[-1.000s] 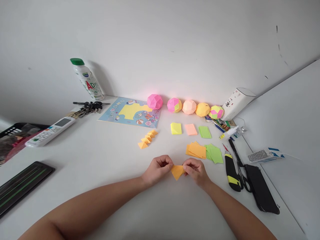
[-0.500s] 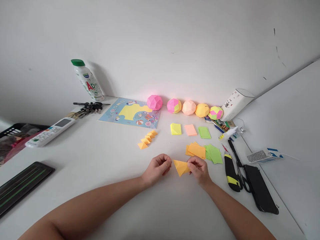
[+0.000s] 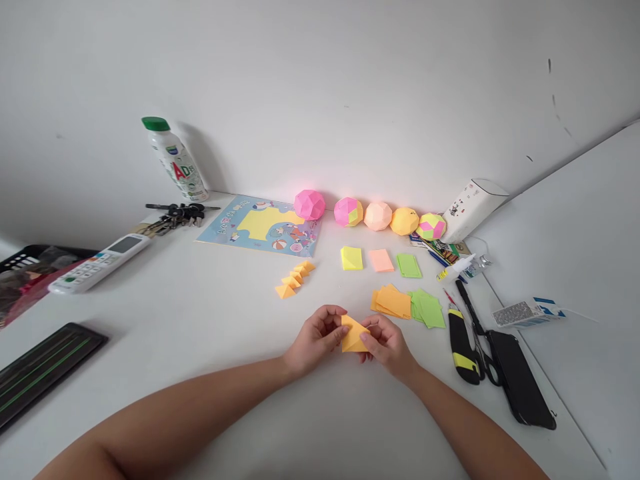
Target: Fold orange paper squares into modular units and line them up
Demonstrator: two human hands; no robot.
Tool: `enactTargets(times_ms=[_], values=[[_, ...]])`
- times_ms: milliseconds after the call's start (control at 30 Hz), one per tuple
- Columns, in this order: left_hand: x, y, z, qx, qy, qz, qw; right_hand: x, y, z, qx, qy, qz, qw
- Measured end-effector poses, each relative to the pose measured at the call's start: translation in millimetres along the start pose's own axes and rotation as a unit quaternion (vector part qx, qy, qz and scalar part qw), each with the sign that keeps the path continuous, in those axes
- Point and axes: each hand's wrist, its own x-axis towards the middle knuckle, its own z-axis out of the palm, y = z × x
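Note:
A folded orange paper piece (image 3: 354, 337) is held up between both hands, just above the white table. My left hand (image 3: 320, 339) pinches its left edge, thumb in front. My right hand (image 3: 390, 343) grips its right side, with fingertips partly hidden behind the paper. Beyond the hands lie loose orange sheets (image 3: 394, 301) and, beside them, green sheets (image 3: 427, 308). Several small folded orange units (image 3: 294, 279) stand in a slanting row to the left. Farther back are a yellow stack (image 3: 352, 259), a pink stack (image 3: 381, 261) and a green stack (image 3: 409, 265).
Faceted paper balls (image 3: 377, 217) line the wall next to a blue printed card (image 3: 235, 227). At left are a bottle (image 3: 176, 160), keys (image 3: 180, 217), a remote control (image 3: 100, 263) and a dark tray (image 3: 47, 370). A cutter (image 3: 463, 347), scissors (image 3: 483, 350) and a black case (image 3: 523, 380) lie at right.
The orange paper has moved left and turned in my right hand. My left hand, apart from it before, now grips its left edge.

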Motion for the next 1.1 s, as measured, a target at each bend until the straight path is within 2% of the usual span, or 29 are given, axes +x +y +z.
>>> enactTargets(times_ms=[267, 533, 733, 1100], values=[[-3, 0, 1.9, 0.043, -0.012, 0.030, 0.999, 1, 1, 0, 0.002, 0.003, 0.018, 1.000], [-3, -4, 1.5, 0.048, -0.028, 0.040, 0.998, 5, 4, -4, 0.021, 0.005, 0.014, 1.000], [-2, -4, 0.5, 0.068, -0.018, 0.034, 0.997, 7, 4, -7, 0.045, 0.005, 0.010, 0.999], [-5, -2, -1.6, 0.058, -0.048, 0.019, 0.997, 11, 9, -13, 0.065, 0.062, 0.020, 0.996]])
